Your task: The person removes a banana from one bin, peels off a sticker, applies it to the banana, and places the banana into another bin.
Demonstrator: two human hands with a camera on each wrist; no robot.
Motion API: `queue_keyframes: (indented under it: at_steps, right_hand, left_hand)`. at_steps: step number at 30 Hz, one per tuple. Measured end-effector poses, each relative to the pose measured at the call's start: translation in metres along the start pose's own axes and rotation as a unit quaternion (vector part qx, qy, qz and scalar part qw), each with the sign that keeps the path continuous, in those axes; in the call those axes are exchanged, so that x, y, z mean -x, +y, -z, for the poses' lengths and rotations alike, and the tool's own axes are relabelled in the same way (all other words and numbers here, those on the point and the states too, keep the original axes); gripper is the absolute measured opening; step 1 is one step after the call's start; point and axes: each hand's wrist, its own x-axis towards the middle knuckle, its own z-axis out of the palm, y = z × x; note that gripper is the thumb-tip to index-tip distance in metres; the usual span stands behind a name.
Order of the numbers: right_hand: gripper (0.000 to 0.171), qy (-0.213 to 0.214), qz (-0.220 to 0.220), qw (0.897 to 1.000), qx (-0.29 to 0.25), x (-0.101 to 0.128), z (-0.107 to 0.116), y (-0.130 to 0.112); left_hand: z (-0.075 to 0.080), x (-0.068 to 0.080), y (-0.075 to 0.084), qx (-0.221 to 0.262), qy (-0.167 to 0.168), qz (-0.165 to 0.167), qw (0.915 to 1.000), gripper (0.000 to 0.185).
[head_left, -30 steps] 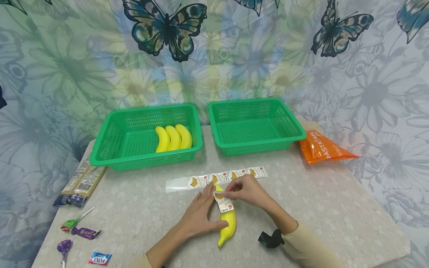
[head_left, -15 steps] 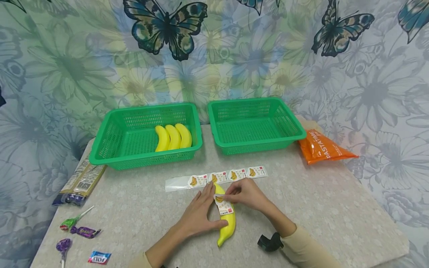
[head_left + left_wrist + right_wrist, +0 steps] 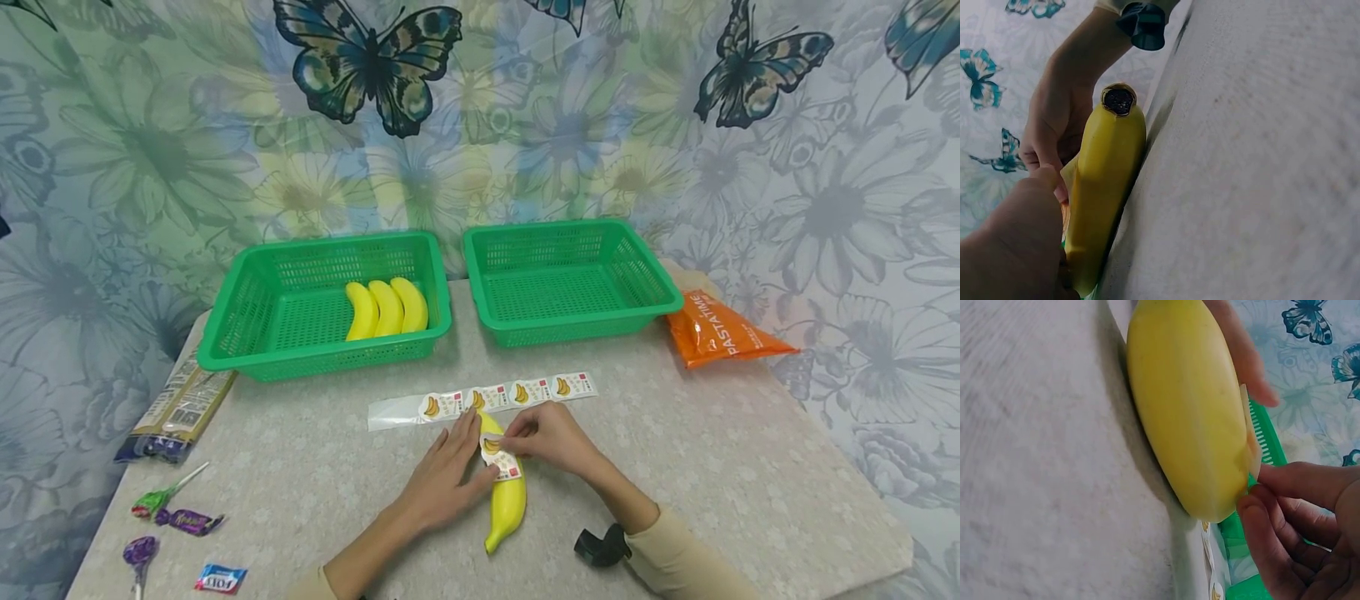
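Two hands: both are set on one banana (image 3: 507, 492) lying on the counter (image 3: 712, 467), lower centre of the head view.
Left hand (image 3: 447, 479): fingers lie nearly straight along the banana, thumb pressed on the sticker (image 3: 501, 457).
Right hand (image 3: 551, 435): fingers are pinched together on the sticker's upper edge.
Sticker: it is partly laid on the peel, one edge apparently still lifted.
Strip (image 3: 483, 398): four more stickers are seen just above the hands.
Baskets: the left basket (image 3: 247, 333) holds three bananas (image 3: 386, 308); the right basket (image 3: 577, 325) holds nothing visible.
Risk: a crease or skewed sticker is likely if the banana is allowed to roll under uneven pressure.
Risk: the sticker could cling to a fingertip and be lifted away.
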Motion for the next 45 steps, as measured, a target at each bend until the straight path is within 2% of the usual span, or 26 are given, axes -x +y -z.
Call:
queue_keyframes:
  at_steps: [14,21,25,30,35,40,45]
  right_hand:
    - [0.020,0.044,-0.066,0.997,0.023,-0.004,-0.008,0.002]
    - [0.024,0.042,-0.112,0.992,-0.032,-0.009,-0.012,0.010]
    - [0.027,0.012,-0.120,0.992,-0.044,-0.009,-0.008,0.015]
    - [0.034,-0.082,-0.127,0.986,-0.063,-0.006,0.003,0.019]
    - [0.046,-0.164,-0.101,0.978,-0.078,0.000,0.007,0.024]
    - [0.052,-0.182,-0.089,0.976,-0.079,0.000,0.009,0.026]
    - [0.035,-0.162,-0.106,0.974,-0.114,-0.007,0.008,0.027]
  left_hand:
    - [-0.002,0.000,-0.002,-0.011,-0.005,-0.002,0.9999,0.093]
    - [-0.001,-0.001,-0.002,-0.013,-0.005,-0.002,0.9999,0.094]
    - [0.000,-0.004,-0.003,-0.018,-0.002,-0.003,0.9998,0.096]
    - [-0.001,-0.005,-0.003,-0.019,0.001,-0.005,0.9998,0.097]
    - [-0.004,-0.002,-0.004,-0.016,-0.007,-0.006,0.9998,0.098]
    - [-0.004,-0.001,-0.003,-0.012,-0.005,-0.004,0.9999,0.097]
    - [-0.002,-0.001,-0.003,-0.006,-0.002,-0.003,1.0000,0.097]
